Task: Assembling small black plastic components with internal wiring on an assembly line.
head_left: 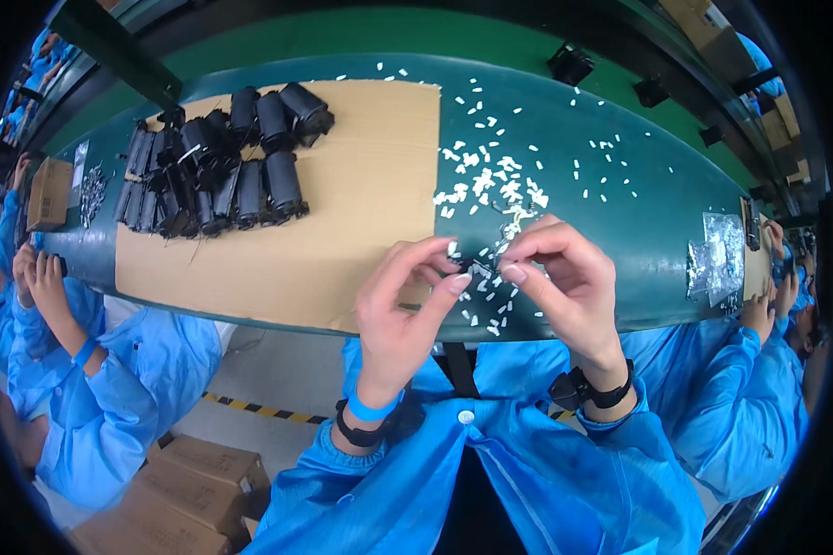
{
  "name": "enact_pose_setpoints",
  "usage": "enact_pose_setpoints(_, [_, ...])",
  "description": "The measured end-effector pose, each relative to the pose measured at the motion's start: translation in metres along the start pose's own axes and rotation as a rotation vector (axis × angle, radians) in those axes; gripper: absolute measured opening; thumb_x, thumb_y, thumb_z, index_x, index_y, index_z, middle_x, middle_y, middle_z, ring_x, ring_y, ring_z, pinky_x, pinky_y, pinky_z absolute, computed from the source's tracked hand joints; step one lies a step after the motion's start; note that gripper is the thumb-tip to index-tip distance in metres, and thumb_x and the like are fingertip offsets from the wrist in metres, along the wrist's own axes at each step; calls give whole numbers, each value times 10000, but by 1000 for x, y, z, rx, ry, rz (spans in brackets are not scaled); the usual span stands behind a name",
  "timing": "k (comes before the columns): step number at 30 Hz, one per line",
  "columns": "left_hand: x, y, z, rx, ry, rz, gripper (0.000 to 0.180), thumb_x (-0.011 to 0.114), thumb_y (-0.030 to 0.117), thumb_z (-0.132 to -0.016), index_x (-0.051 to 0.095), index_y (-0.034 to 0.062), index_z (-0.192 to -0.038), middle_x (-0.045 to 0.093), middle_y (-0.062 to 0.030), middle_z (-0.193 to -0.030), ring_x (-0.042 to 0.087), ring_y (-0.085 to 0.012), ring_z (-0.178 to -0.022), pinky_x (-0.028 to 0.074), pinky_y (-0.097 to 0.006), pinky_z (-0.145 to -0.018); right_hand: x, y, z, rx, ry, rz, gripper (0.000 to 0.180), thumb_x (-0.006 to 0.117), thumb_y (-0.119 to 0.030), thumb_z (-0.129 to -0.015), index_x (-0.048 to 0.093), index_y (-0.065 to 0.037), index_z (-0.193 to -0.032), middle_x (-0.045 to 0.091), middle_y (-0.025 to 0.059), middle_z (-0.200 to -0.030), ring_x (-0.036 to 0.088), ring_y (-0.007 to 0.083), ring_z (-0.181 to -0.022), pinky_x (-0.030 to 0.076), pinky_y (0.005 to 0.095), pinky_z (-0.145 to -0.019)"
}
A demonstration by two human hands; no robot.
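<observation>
Over the near edge of the green table, my left hand (400, 301) pinches a small black part (477, 266) between thumb and fingertips. My right hand (569, 282) is closed in a pinch right beside it, thumb and forefinger together. What sits between the right fingertips is too small to make out. Small white pieces (484, 183) lie scattered on the table under and beyond both hands. A tan cardboard sheet (361, 176) lies left of them. Black cylindrical housings (275, 118) stand and lie in rows on that sheet, some with thin wires.
Co-workers in blue coats sit close on my left (120, 370) and right (750, 388). Clear plastic bags (720, 259) lie at the table's right. A small carton (50, 194) stands far left, and larger cartons (194, 476) are on the floor. A green post (116, 51) rises at the back left.
</observation>
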State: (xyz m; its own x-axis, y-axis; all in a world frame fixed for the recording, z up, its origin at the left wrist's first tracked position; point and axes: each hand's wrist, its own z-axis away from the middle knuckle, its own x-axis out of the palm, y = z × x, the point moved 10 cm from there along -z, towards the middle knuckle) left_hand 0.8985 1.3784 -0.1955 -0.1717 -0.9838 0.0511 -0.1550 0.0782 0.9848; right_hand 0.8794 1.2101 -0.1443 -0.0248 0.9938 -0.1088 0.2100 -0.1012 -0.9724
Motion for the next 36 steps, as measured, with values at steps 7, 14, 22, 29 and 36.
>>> enact_pose_setpoints(7, [-12, 7, 1, -126, 57, 253, 162, 698, -38, -891, 700, -33, -1052, 677, -82, -954, 617, -125, -844, 504, -253, -786, 5, 13, 0, 38, -17, -71, 228, 705, 78, -858, 635, 37, -1071, 624, 93, -995, 627, 145, -897, 527, 284, -801])
enact_pose_setpoints(14, [23, -5, 2, -147, 51, 608, 166, 645, -108, -890, 696, -70, -1044, 662, -144, -977, 659, -188, -822, 553, -293, -728, 19, 31, 8, 134, -30, -347, 244, 675, 91, -882, 594, 49, -1109, 577, 89, -1020, 624, 132, -892, 528, 280, -798])
enact_pose_setpoints(22, [61, -9, -9, -269, -22, 515, 140, 635, -93, -907, 687, -85, -1036, 658, -159, -976, 680, -205, -824, 582, -300, -695, -29, 37, 15, 146, 151, -255, 62, 638, 80, -918, 611, 69, -973, 602, 94, -929, 640, 122, -795, 519, 246, -694])
enact_pose_setpoints(29, [60, 48, -15, 230, 79, -312, 202, 748, -80, -809, 719, -62, -1007, 682, -135, -934, 681, -209, -784, 549, -282, -685, -41, 32, 18, 133, 273, -127, 78, 664, 67, -902, 613, 60, -960, 623, 91, -881, 623, 114, -770, 503, 236, -673])
enact_pose_setpoints(36, [59, 51, -21, 177, 24, -366, 139, 722, -56, -849, 738, -46, -987, 705, -129, -924, 668, -167, -783, 514, -252, -631, -37, 16, 7, -42, 202, 112, 122, 704, 64, -856, 612, 44, -933, 640, 126, -862, 620, 184, -728, 495, 279, -636])
